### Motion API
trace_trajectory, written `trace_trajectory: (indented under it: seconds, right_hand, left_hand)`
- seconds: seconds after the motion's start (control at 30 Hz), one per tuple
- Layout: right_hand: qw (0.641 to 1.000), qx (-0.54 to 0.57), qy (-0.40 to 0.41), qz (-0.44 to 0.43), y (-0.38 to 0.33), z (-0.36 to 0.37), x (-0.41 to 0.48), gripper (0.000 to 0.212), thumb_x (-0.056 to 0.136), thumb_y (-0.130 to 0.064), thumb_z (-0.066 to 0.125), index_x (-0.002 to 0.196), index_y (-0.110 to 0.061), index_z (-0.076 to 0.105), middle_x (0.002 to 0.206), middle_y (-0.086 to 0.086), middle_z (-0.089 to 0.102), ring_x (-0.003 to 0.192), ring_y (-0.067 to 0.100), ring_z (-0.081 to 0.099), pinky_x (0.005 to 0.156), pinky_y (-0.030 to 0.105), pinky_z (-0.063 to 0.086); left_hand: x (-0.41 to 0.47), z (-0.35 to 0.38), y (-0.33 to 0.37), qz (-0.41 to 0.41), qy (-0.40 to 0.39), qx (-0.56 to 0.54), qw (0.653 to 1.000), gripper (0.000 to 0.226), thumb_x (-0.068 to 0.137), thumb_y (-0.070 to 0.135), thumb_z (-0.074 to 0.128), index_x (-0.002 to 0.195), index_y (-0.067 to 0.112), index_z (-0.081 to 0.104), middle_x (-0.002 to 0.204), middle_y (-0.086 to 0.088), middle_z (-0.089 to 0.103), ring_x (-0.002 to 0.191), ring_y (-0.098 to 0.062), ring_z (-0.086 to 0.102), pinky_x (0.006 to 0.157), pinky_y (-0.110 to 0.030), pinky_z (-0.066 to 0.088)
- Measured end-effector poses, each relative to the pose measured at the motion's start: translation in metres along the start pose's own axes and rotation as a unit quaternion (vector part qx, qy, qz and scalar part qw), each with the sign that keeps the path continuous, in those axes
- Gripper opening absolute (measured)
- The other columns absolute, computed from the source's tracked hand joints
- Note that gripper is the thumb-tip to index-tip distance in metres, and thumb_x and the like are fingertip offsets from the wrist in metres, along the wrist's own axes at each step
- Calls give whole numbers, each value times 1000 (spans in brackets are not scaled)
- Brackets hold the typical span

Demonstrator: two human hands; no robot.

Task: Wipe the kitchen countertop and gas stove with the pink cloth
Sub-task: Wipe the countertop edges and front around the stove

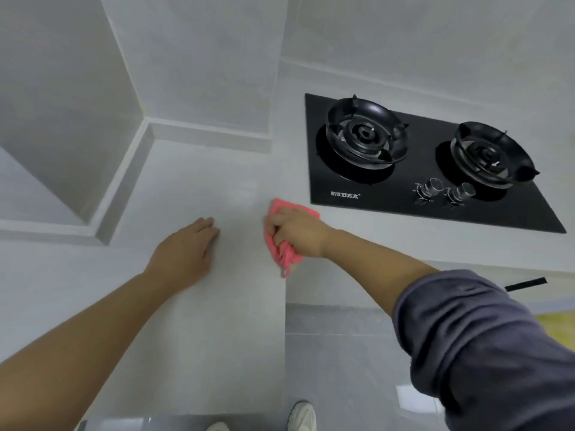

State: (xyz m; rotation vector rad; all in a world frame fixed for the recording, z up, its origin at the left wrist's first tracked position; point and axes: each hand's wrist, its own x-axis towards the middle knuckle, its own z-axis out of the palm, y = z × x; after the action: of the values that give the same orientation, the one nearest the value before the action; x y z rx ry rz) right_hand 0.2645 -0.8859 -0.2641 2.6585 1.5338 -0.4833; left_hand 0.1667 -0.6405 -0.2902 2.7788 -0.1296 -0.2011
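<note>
My right hand (pixel 298 233) grips a bunched pink cloth (pixel 284 255) and holds it against the pale grey countertop (pixel 199 181), just left of the stove's front left corner. A corner of the cloth hangs over the counter's front edge. My left hand (pixel 186 247) rests flat on the countertop, fingers straight, a short way left of the cloth. The black glass gas stove (pixel 413 169) with two burners and two knobs is set into the counter at the right.
The counter turns a corner, with a raised lip (pixel 124 181) and grey tiled walls (pixel 202 57) at the back and left. Below the front edge are a grey floor (pixel 336 353), my shoes and a black handle (pixel 525 284).
</note>
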Motion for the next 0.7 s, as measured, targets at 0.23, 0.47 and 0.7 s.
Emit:
trace_trajectory:
  seconds: [0.23,0.47,0.7]
  right_hand:
    - [982,96,-74,148,96,10,-102,10,64,-11,69,59,-20,70,87,-16,63,97,2,42,88,20,37]
    - [943,68,-255,201,150,-20,-172,20,64,2,53,61,-14,64,70,-3,68,65,15,56,65,32,49]
    - [990,-7,44,132,128,0,-119,29,88,-11,52,108,-25,67,121,-1,55,108,24,48,92,31,39]
  left_hand:
    - [32,11,41,4,10,-12,1000,47,94,11,46,141,12,47,153,-3,36,142,-19,32,113,-34,31]
    - [55,11,90,-10,26,-25,999,48,88,8,50,136,9,53,148,-8,43,138,-23,39,106,-40,40]
    - [86,29,169,-16,31,-18,999,54,88,3,46,142,9,45,154,-5,33,145,-20,25,111,-38,32]
